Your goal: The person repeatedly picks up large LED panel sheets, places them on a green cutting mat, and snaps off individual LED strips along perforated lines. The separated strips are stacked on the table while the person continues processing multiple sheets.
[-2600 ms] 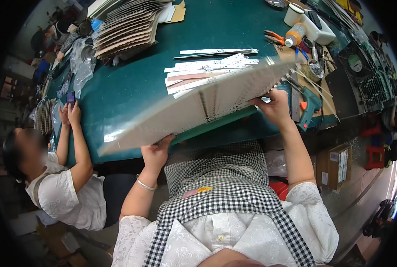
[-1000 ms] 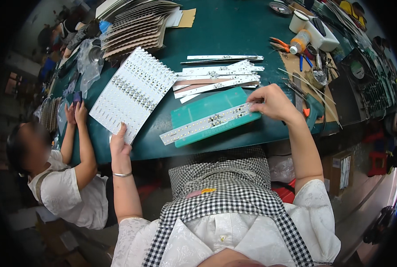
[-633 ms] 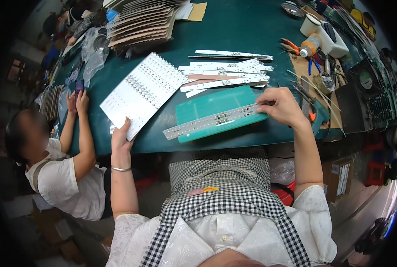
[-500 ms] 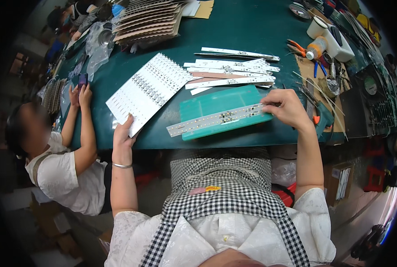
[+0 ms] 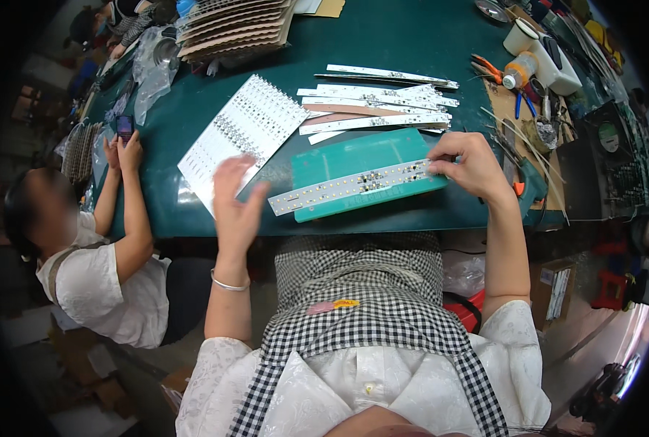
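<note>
My right hand (image 5: 471,169) pinches the right end of a long white light strip board (image 5: 353,187) that lies across a green cutting mat (image 5: 353,156) near the table's front edge. My left hand (image 5: 235,207) hovers open, fingers spread and blurred, just left of the strip's left end, holding nothing. A large white panel of joined strip boards (image 5: 240,138) lies flat on the table beyond my left hand.
Loose white strips (image 5: 382,102) lie behind the mat. Brown cardboard stacks (image 5: 237,25) sit at the back. Pliers, a glue bottle (image 5: 519,71) and tools crowd the right side. A person (image 5: 84,240) sits at the left with a phone (image 5: 124,125).
The big panel that both hands held up has been laid flat at the left. My left hand left its edge and moved right toward the strip. My right hand stays on the strip.
</note>
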Demonstrator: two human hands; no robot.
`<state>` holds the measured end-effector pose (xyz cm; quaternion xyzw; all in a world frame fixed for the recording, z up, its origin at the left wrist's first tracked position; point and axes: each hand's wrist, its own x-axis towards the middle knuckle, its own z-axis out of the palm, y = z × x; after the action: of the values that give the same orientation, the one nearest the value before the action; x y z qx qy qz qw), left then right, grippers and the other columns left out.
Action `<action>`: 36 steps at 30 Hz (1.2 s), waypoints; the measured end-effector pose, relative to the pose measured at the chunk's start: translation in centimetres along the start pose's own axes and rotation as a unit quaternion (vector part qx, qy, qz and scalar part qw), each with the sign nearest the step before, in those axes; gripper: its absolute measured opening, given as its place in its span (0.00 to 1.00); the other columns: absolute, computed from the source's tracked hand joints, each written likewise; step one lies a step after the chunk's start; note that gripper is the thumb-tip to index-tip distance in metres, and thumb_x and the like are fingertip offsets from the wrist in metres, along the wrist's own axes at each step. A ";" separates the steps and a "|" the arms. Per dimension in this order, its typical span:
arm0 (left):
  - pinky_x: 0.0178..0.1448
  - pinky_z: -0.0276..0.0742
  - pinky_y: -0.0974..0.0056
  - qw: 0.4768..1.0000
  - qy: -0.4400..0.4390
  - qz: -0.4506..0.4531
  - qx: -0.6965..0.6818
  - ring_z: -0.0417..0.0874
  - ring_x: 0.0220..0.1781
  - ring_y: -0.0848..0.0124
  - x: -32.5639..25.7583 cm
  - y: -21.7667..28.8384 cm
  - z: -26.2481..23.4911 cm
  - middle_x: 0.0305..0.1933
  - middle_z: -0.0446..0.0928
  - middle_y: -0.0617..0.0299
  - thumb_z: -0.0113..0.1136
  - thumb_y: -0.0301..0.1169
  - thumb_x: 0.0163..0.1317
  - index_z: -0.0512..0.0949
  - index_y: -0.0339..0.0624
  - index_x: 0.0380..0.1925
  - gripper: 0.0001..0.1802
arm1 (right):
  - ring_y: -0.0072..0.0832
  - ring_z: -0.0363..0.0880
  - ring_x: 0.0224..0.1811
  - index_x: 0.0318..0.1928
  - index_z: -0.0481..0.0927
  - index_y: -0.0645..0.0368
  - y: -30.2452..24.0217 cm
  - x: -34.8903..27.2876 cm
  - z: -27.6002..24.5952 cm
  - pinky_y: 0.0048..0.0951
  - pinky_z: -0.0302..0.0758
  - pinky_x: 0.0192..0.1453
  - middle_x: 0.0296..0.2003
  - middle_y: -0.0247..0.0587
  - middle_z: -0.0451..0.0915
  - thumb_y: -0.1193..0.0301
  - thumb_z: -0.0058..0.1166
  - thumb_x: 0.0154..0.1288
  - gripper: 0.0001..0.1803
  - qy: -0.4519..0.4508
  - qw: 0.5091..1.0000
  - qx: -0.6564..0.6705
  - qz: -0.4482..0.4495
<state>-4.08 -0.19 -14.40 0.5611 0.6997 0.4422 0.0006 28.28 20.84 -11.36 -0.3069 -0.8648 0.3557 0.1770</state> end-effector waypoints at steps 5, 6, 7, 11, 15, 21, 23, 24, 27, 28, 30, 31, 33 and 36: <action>0.52 0.72 0.60 0.986 -0.155 0.037 -0.039 0.80 0.42 0.61 -0.1 4.1 2.9 0.31 0.82 0.60 0.69 0.25 0.47 0.83 0.41 0.37 0.14 | 0.30 0.78 0.27 0.29 0.83 0.63 0.0 -0.4 0.3 0.29 0.72 0.31 0.24 0.39 0.80 0.79 0.68 0.44 0.09 0.039 0.996 -0.030 -0.069; 0.51 0.72 0.60 0.989 -0.141 0.038 -0.032 0.81 0.39 0.62 -0.3 3.9 3.3 0.30 0.82 0.60 0.69 0.24 0.47 0.83 0.41 0.36 0.13 | 0.31 0.77 0.26 0.28 0.83 0.62 0.1 -0.5 0.5 0.29 0.72 0.30 0.24 0.39 0.79 0.79 0.68 0.43 0.09 0.055 0.992 -0.052 -0.099; 0.51 0.73 0.61 0.990 -0.130 0.038 -0.026 0.81 0.36 0.62 -0.6 3.8 3.5 0.28 0.82 0.61 0.69 0.24 0.47 0.83 0.41 0.36 0.12 | 0.32 0.77 0.26 0.28 0.83 0.62 0.2 -0.8 0.7 0.30 0.71 0.30 0.23 0.39 0.79 0.79 0.68 0.42 0.09 0.077 0.988 -0.066 -0.116; 0.51 0.74 0.60 0.986 -0.058 0.159 0.011 0.82 0.30 0.63 -1.2 4.2 4.0 0.26 0.82 0.59 0.68 0.22 0.47 0.83 0.41 0.34 0.11 | 0.34 0.76 0.25 0.26 0.82 0.60 0.2 -1.6 1.3 0.31 0.72 0.29 0.22 0.39 0.78 0.78 0.68 0.41 0.09 0.150 0.969 -0.103 -0.165; 0.42 0.79 0.60 0.978 -0.006 0.207 0.013 0.84 0.31 0.60 -1.6 3.8 4.6 0.27 0.82 0.57 0.69 0.21 0.46 0.82 0.40 0.33 0.11 | 0.34 0.77 0.26 0.25 0.82 0.60 0.4 -2.1 2.2 0.32 0.74 0.29 0.22 0.38 0.78 0.77 0.67 0.42 0.08 0.202 0.954 -0.117 -0.186; 0.34 0.80 0.65 0.975 0.014 0.223 0.002 0.85 0.30 0.60 -1.8 3.7 4.7 0.28 0.83 0.54 0.70 0.19 0.45 0.83 0.38 0.32 0.12 | 0.33 0.78 0.25 0.25 0.82 0.60 0.3 -2.4 2.8 0.31 0.75 0.28 0.21 0.38 0.79 0.78 0.67 0.41 0.08 0.254 0.938 -0.121 -0.201; 0.33 0.80 0.65 0.973 0.019 0.229 0.002 0.85 0.30 0.60 -1.7 3.6 4.7 0.27 0.82 0.54 0.70 0.20 0.44 0.83 0.39 0.32 0.12 | 0.33 0.79 0.25 0.26 0.82 0.60 0.4 -2.4 3.0 0.30 0.75 0.27 0.22 0.38 0.79 0.78 0.68 0.41 0.08 0.266 0.934 -0.120 -0.205; 0.33 0.80 0.64 0.973 0.021 0.231 0.001 0.85 0.30 0.60 -1.7 3.6 4.8 0.27 0.82 0.55 0.71 0.20 0.44 0.83 0.40 0.32 0.13 | 0.33 0.79 0.24 0.26 0.82 0.59 0.6 -2.4 3.2 0.30 0.75 0.27 0.22 0.38 0.80 0.78 0.68 0.41 0.08 0.273 0.932 -0.119 -0.207; 0.32 0.79 0.64 0.974 0.014 0.224 -0.002 0.85 0.30 0.60 -1.9 3.4 4.6 0.26 0.82 0.55 0.71 0.21 0.44 0.82 0.40 0.32 0.12 | 0.33 0.80 0.24 0.26 0.82 0.59 0.5 -2.5 3.5 0.29 0.76 0.27 0.23 0.39 0.81 0.79 0.68 0.41 0.08 0.285 0.928 -0.119 -0.208; 0.32 0.79 0.63 0.976 0.010 0.216 -0.002 0.85 0.30 0.60 -2.1 3.3 4.5 0.26 0.82 0.55 0.71 0.22 0.45 0.82 0.40 0.32 0.12 | 0.33 0.81 0.24 0.26 0.83 0.60 0.5 -2.5 3.7 0.28 0.76 0.27 0.23 0.39 0.81 0.79 0.68 0.41 0.08 0.284 0.929 -0.118 -0.207; 0.31 0.78 0.64 0.973 0.009 0.231 0.003 0.85 0.28 0.60 -2.0 3.5 4.3 0.27 0.82 0.55 0.71 0.21 0.45 0.83 0.39 0.32 0.12 | 0.33 0.81 0.24 0.26 0.82 0.60 0.3 -2.6 3.8 0.28 0.76 0.28 0.23 0.39 0.82 0.80 0.67 0.41 0.08 0.289 0.927 -0.119 -0.210; 0.30 0.78 0.64 0.971 0.010 0.237 0.003 0.85 0.28 0.60 -1.9 3.5 4.3 0.27 0.82 0.55 0.70 0.20 0.45 0.83 0.38 0.32 0.12 | 0.33 0.81 0.24 0.26 0.82 0.60 0.2 -2.6 3.8 0.28 0.76 0.28 0.23 0.39 0.82 0.80 0.67 0.41 0.08 0.290 0.926 -0.121 -0.212; 0.31 0.79 0.64 0.971 0.014 0.240 0.013 0.85 0.28 0.61 -2.1 3.3 4.2 0.27 0.82 0.55 0.70 0.21 0.46 0.82 0.38 0.31 0.10 | 0.32 0.81 0.24 0.27 0.82 0.61 0.1 -2.7 4.0 0.27 0.76 0.28 0.24 0.39 0.82 0.81 0.66 0.42 0.08 0.287 0.924 -0.128 -0.217; 0.33 0.80 0.63 0.969 0.016 0.247 0.010 0.85 0.28 0.60 -2.2 3.0 4.4 0.27 0.82 0.56 0.69 0.21 0.46 0.82 0.39 0.31 0.10 | 0.32 0.81 0.24 0.27 0.83 0.60 0.1 -2.7 4.0 0.27 0.76 0.28 0.24 0.39 0.82 0.81 0.66 0.42 0.08 0.292 0.918 -0.144 -0.225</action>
<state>1.25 0.76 -16.27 0.7093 0.5437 0.4306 -0.1258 28.23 17.03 -14.41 -0.2171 -0.8627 0.0725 0.4510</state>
